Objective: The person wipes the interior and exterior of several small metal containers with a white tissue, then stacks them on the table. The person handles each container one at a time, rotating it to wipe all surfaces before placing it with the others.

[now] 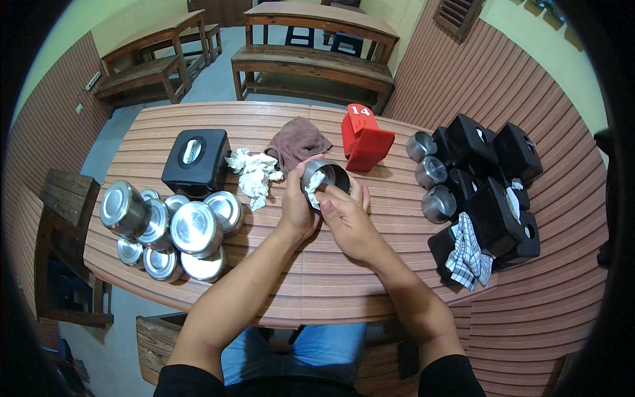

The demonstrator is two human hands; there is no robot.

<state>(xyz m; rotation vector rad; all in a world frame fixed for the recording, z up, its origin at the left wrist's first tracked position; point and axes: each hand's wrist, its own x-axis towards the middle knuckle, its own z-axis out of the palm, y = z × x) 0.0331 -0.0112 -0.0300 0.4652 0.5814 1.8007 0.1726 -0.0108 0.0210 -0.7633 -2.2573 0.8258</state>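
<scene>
A round stainless-steel container [341, 174] is held tilted above the table, its mouth turned toward my right side. My left hand [299, 208] grips it from the left and below. White tissue paper [314, 187] lies at its rim, pinched by the fingers of my right hand [349, 218], which reach partly into the mouth. Just beyond the hands lies a brown cloth [299, 142], with crumpled white tissues [255, 176] to its left.
Stacked metal containers [196, 228] and a black tissue box [195, 161] stand at left. A red holder [366, 139] stands beyond my hands. At right are several black boxes [491, 211], a checkered cloth [469, 253] and metal containers [431, 172]. A wooden bench [312, 62] is behind the table.
</scene>
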